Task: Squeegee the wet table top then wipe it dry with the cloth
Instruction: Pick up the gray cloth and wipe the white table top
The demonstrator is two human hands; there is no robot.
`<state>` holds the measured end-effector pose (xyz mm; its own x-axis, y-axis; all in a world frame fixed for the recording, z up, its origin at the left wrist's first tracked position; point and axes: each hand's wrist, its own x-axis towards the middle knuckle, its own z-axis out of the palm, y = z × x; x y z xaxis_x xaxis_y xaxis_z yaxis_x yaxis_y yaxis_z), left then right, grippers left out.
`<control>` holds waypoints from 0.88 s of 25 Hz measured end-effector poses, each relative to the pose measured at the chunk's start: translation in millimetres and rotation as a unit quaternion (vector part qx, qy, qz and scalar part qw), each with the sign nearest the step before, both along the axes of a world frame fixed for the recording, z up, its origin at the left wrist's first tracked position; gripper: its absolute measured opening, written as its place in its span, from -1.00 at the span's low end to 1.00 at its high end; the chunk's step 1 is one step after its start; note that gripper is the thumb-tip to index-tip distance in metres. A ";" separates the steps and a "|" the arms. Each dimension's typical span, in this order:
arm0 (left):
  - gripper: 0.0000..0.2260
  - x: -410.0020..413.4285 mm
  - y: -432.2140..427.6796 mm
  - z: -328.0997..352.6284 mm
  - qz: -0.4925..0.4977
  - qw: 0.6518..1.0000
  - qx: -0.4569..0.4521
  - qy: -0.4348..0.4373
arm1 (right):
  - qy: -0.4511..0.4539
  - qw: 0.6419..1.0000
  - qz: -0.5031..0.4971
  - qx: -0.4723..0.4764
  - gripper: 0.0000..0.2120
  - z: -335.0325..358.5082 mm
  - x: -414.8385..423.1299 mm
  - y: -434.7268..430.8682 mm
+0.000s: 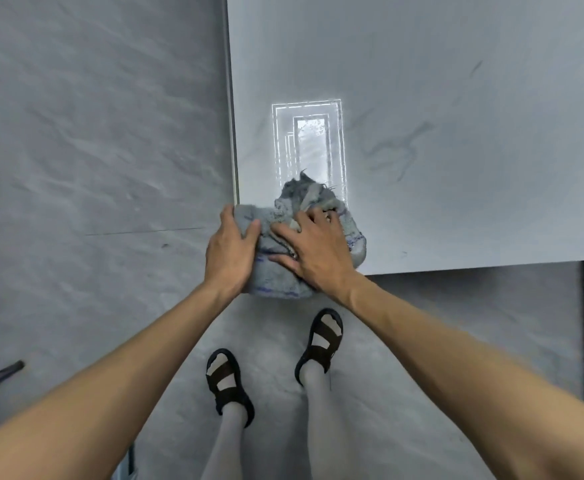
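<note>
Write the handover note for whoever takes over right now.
Left hand grips the cloth at its left edge; right hand presses down on top, fingers spread.
Cloth is bunched on the table top at its near-left corner, overhanging the edge.
Squeegee not in view; squeegeeing looks done, this is the wiping stage.
To do: wipe the rest dry; specks show in the light reflection.

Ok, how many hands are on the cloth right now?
2. The left hand grips the cloth by its left edge at the table corner; the right hand presses on its middle. None hidden.
</note>
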<state>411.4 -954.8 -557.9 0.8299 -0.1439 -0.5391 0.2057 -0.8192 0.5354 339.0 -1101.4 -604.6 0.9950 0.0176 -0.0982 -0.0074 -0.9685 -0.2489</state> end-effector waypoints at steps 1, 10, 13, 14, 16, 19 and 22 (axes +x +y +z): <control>-0.52 -6.5 -2.8 0.7 -0.031 0.999 0.013 -0.001 | 0.002 0.999 0.050 0.004 -0.54 -0.4 -4.4 -11.1; -0.42 -39.7 -73.1 0.3 -0.280 0.952 0.120 -0.032 | 0.018 0.975 -0.209 -0.072 -0.48 1.1 -118.6 -230.0; -0.41 -38.4 -94.6 -1.4 -0.280 0.947 0.156 0.023 | 0.014 0.870 -0.486 -0.080 -0.56 -2.5 -145.9 -251.7; -0.41 -36.6 -100.2 -1.8 -0.273 0.947 0.162 0.038 | 0.006 0.819 -0.569 -0.065 -0.58 -4.0 -142.8 -246.5; -0.41 -32.8 -108.0 -0.8 -0.270 0.945 0.174 0.056 | -0.023 0.718 -0.695 -0.020 -0.61 -5.0 -121.7 -224.3; -0.39 -29.1 -116.3 3.0 -0.263 0.944 0.179 0.082 | -0.022 0.732 -0.681 -0.009 -0.62 -4.4 -87.5 -162.0; -0.32 -27.4 -121.2 8.2 -0.250 0.946 0.176 0.111 | 0.008 0.895 -0.446 -0.011 -0.58 -6.7 -82.0 -107.6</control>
